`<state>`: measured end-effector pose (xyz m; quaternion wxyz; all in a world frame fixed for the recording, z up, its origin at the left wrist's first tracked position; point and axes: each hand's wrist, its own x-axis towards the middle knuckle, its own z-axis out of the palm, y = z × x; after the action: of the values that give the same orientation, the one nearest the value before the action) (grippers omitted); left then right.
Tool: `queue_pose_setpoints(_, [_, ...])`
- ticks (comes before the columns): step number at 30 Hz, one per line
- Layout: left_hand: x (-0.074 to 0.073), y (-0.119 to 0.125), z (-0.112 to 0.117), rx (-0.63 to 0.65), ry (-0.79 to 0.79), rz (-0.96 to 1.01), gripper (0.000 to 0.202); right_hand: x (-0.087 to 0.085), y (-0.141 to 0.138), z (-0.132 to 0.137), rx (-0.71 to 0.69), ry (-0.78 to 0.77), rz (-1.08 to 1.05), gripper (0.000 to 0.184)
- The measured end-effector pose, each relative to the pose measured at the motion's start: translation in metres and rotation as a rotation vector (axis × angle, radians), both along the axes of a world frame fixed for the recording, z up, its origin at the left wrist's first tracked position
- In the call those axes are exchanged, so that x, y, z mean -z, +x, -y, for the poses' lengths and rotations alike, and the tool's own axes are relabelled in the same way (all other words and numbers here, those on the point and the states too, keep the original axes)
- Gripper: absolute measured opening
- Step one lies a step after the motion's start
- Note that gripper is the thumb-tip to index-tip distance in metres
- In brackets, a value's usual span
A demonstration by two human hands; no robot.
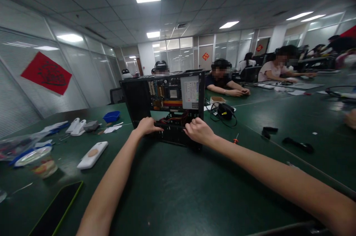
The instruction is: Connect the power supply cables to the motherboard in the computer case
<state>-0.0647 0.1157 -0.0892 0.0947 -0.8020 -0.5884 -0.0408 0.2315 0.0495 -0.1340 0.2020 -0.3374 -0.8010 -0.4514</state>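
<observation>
An open black computer case (137, 99) stands on the green table (178, 184), its side off, showing a motherboard, a grey power supply (190, 94) and red and yellow cables. My left hand (146, 125) is closed over the case's lower front rail. My right hand (198, 130) grips the same rail a little to the right, fingers curled round it. Both arms reach straight out from the near edge.
At left lie a white power bank (92, 155), a dark tablet (57, 210), a blue tray (111, 116), white parts and plastic bags. A small red screwdriver (236, 139), a black cabled device (225, 111) and black straps lie at right. Other people sit behind.
</observation>
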Motion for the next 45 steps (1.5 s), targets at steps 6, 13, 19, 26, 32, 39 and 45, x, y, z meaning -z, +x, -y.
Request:
queue_pose_setpoints(6, [0.0, 0.019, 0.017, -0.13, 0.018, -0.016, 0.077, -0.001, 0.024, -0.029, -0.09, -0.018, -0.02, 0.044])
queue_pose_setpoints(13, [-0.012, 0.041, 0.047, -0.036, -0.159, -0.009, 0.06, 0.002, 0.042, -0.036, -0.074, -0.09, -0.072, 0.043])
queue_pose_setpoints(19, [-0.031, 0.046, 0.066, 0.073, -0.321, -0.085, 0.058, 0.0, 0.042, -0.02, 0.046, -0.183, -0.049, 0.048])
queue_pose_setpoints(26, [-0.048, 0.035, 0.047, 0.064, -0.327, 0.001, 0.042, -0.027, 0.03, -0.004, 0.093, -0.387, -0.064, 0.059])
queue_pose_setpoints(32, [-0.045, 0.043, 0.021, 0.096, -0.452, -0.079, 0.033, -0.058, -0.027, 0.005, -0.215, -0.67, -0.292, 0.035])
queue_pose_setpoints(39, [-0.092, 0.036, 0.08, 0.434, -0.087, 0.174, 0.029, -0.086, -0.065, 0.012, -0.637, -0.936, -0.582, 0.041])
queue_pose_setpoints(45, [-0.114, 0.042, 0.121, 0.426, -0.157, 0.199, 0.031, -0.109, -0.043, 0.029, -0.674, -0.961, -0.591, 0.026])
